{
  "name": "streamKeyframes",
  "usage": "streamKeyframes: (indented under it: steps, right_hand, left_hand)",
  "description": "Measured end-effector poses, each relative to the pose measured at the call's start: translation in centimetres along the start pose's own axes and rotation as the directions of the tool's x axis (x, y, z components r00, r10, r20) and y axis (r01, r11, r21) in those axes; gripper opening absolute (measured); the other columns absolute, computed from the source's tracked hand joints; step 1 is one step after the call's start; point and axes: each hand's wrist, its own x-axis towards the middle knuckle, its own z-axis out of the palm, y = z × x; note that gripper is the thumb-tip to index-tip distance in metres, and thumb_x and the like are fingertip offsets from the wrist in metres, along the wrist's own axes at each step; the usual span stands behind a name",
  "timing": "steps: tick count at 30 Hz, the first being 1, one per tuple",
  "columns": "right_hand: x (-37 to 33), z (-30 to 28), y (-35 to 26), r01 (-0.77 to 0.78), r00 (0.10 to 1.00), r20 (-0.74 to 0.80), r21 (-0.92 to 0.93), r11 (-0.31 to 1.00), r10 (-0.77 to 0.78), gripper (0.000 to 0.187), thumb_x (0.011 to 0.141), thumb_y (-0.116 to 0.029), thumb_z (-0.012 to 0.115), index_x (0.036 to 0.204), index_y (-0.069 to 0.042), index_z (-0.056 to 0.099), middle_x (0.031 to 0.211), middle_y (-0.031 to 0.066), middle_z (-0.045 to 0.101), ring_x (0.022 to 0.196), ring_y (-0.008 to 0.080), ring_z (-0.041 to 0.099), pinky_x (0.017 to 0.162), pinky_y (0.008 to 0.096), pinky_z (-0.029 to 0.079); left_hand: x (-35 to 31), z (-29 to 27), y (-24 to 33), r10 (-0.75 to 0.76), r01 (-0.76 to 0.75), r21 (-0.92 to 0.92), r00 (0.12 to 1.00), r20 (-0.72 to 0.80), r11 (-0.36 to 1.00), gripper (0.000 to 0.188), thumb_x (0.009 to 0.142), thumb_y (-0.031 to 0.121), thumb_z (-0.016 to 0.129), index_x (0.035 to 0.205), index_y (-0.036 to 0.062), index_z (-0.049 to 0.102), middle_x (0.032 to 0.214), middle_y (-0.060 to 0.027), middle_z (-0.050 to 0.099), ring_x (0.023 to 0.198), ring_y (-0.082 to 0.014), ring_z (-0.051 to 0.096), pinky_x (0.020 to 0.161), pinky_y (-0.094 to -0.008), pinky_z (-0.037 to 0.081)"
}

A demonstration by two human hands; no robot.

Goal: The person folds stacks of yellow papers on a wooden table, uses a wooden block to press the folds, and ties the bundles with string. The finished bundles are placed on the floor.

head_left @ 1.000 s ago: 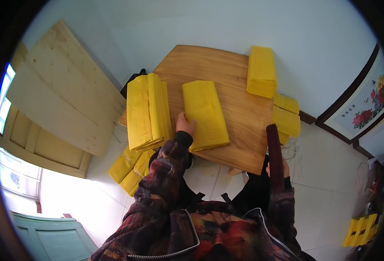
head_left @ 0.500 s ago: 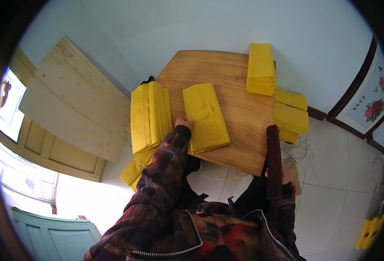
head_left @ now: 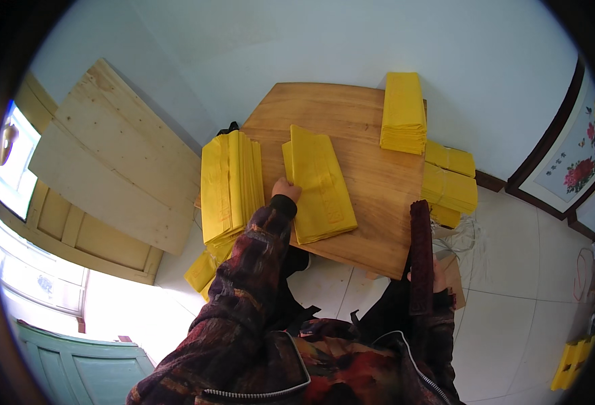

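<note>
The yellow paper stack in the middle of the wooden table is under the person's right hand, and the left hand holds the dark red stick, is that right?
Not quite: the head view shows the hands swapped. The left hand rests on the yellow paper stack on the wooden table, and the right hand holds the dark red stick.

My sleeves carry a mottled pattern of dark red, brown, black and dull yellow, a thick padded jacket by the look of it. The cuff at my left hand (head_left: 286, 189) is dark and ribbed. Below that cuff the jacket front shows brighter red and orange patches, edged by a grey zip line curving across the chest. My right hand (head_left: 438, 275) shows bare beyond its dark cuff.
</note>
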Motion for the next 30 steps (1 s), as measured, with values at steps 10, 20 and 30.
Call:
streamKeyframes:
  steps: [10, 20, 30]
  right_hand:
    - [-0.2, 0.6, -0.3, -0.040, 0.998, -0.040, 0.008, 0.999, 0.040, 0.046, 0.089, -0.047, 0.044, 0.104, -0.005, 0.051, 0.078, 0.0097, 0.059, 0.063, 0.0199, 0.057, 0.055, 0.0334, 0.049]
    - [0.0, -0.4, 0.3, -0.097, 0.992, -0.084, 0.014, 0.995, 0.098, 0.047, 0.088, -0.045, 0.046, 0.112, -0.004, 0.045, 0.084, 0.0095, 0.055, 0.066, 0.0216, 0.056, 0.058, 0.0345, 0.049]
    - [0.1, -1.4, 0.7, -0.142, 0.964, -0.214, 0.083, 0.986, 0.156, 0.042, 0.089, -0.048, 0.042, 0.102, -0.009, 0.053, 0.071, 0.0100, 0.059, 0.054, 0.0226, 0.056, 0.043, 0.0326, 0.046]
  left_hand:
    - [-1.7, -0.6, 1.4, 0.006, 0.112, -0.379, 0.955, 0.296, 0.919, 0.028, 0.072, 0.004, 0.064, 0.097, -0.0065, 0.055, 0.091, -0.0156, 0.062, 0.079, -0.0224, 0.062, 0.066, -0.0306, 0.050]
    - [-7.5, -4.8, 6.1, 0.247, -0.073, -0.806, 0.964, 0.093, 0.588, 0.032, 0.076, -0.003, 0.055, 0.108, -0.0026, 0.050, 0.095, -0.0078, 0.059, 0.085, -0.0156, 0.056, 0.074, -0.0254, 0.045]
    - [-7.3, -23.7, 1.8, 0.377, -0.149, -0.890, 0.926, 0.028, 0.432, 0.037, 0.083, -0.005, 0.047, 0.119, 0.0012, 0.043, 0.109, -0.0103, 0.057, 0.091, -0.0187, 0.061, 0.079, -0.0305, 0.051]
